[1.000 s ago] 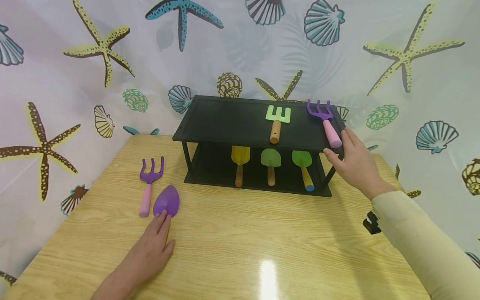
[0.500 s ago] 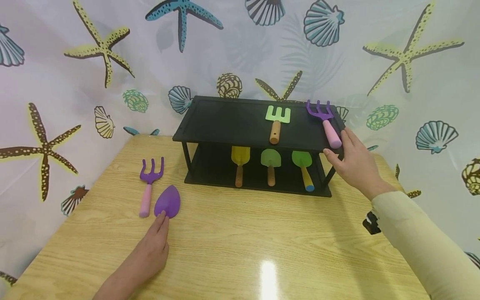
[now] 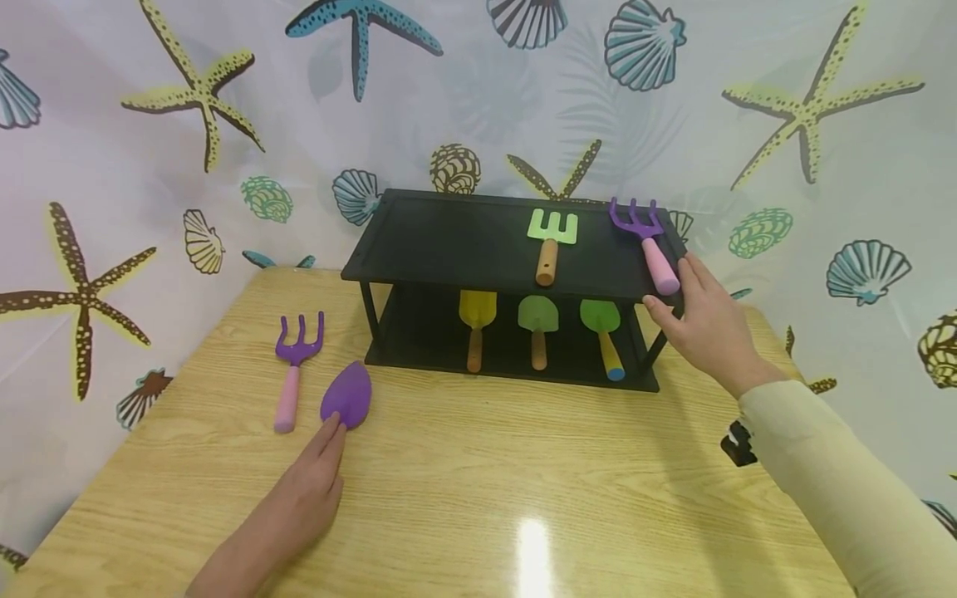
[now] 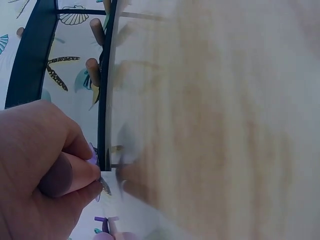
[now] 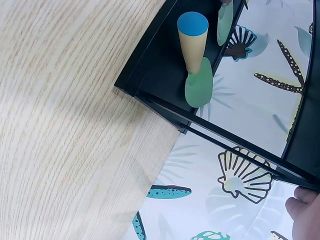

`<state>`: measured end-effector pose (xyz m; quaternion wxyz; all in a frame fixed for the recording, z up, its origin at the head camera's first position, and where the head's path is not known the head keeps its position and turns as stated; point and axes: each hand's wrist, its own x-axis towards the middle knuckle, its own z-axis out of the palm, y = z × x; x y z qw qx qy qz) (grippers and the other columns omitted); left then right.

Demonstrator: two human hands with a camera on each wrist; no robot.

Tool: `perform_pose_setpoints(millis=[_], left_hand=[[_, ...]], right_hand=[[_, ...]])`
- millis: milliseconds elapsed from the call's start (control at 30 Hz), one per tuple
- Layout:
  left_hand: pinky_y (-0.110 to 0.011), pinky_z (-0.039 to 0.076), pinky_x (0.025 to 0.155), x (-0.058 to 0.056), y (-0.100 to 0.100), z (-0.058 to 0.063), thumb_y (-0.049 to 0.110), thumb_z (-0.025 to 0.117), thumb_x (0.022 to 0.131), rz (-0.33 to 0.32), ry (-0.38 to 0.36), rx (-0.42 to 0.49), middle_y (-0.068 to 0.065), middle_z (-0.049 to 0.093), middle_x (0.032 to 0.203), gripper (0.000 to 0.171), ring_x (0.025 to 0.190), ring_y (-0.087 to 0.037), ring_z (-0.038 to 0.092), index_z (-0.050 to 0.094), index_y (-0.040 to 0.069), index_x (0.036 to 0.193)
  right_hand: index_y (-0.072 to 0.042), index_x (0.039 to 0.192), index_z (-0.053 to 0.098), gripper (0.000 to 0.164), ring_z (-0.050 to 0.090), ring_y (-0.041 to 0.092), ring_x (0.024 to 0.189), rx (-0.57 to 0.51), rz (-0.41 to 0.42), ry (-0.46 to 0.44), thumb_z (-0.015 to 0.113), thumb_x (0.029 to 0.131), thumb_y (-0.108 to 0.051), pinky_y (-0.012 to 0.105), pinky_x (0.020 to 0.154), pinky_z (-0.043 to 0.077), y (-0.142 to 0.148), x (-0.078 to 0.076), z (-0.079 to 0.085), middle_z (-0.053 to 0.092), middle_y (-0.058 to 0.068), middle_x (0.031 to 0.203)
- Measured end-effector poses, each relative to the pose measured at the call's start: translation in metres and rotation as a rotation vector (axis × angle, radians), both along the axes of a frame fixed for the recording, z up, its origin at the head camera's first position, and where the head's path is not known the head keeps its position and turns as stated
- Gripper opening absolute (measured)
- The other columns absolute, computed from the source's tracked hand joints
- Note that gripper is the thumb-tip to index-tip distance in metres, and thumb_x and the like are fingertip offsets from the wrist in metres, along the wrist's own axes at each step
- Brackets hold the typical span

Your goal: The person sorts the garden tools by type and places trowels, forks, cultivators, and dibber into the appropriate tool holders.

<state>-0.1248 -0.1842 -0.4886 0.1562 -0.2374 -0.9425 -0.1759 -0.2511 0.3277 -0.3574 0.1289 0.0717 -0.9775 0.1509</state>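
Note:
My left hand [image 3: 302,490] holds a small garden trowel with a purple blade [image 3: 348,397]. In the left wrist view, its pink handle [image 4: 75,172] lies gripped between curled fingers and thumb. To the left, a purple hand fork [image 3: 296,357] with a pink handle lies on the table. My right hand [image 3: 706,328] grips the front right corner of a black two-tier rack [image 3: 449,237], thumb at the front and fingers along the side. Beside it on the top tier lies another purple hand fork [image 3: 652,249]; a light green hand fork [image 3: 549,241] lies further left.
On the lower tier lie a yellow trowel [image 3: 477,320], a pale green trowel [image 3: 538,324] and a green trowel [image 3: 604,328] with a yellow and blue handle. The wooden table [image 3: 463,465] extends in front. A shell-patterned curtain [image 3: 493,100] hangs behind.
My left hand has tightened around the trowel's handle and shifted it slightly right, away from the purple fork on the table. My right hand stays at the rack's corner.

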Motion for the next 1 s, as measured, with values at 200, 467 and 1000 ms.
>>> perform_pose_setpoints(millis=[200, 467, 1000], left_hand=[[-0.049, 0.047, 0.103, -0.009, 0.002, 0.001, -0.010, 0.059, 0.081, -0.079, 0.108, -0.040, -0.039, 0.047, 0.138, 0.050, 0.128, -0.049, 0.051, 0.048, -0.024, 0.128], [-0.046, 0.051, 0.100, -0.023, 0.007, 0.005, -0.008, 0.050, 0.082, -0.203, 0.320, -0.190, -0.041, 0.053, 0.129, 0.039, 0.121, -0.049, 0.057, 0.055, -0.027, 0.116], [-0.048, 0.050, 0.101, -0.054, 0.030, 0.018, -0.011, 0.062, 0.083, -0.200, 0.141, -0.067, -0.041, 0.048, 0.136, 0.048, 0.127, -0.048, 0.053, 0.049, -0.025, 0.127]], right_hand=[[0.008, 0.155, 0.014, 0.093, 0.022, 0.052, 0.146, 0.005, -0.006, -0.003, 0.040, 0.098, -0.061, 0.068, 0.115, 0.023, -0.001, 0.001, 0.000, 0.016, 0.031, 0.161], [0.008, 0.155, 0.013, 0.093, 0.022, 0.051, 0.146, 0.009, -0.014, -0.004, 0.039, 0.098, -0.062, 0.068, 0.115, 0.023, 0.000, 0.001, 0.000, 0.016, 0.031, 0.161], [0.008, 0.155, 0.013, 0.093, 0.022, 0.051, 0.146, 0.001, 0.000, 0.014, 0.040, 0.099, -0.061, 0.068, 0.115, 0.024, 0.002, -0.001, -0.003, 0.014, 0.030, 0.162]])
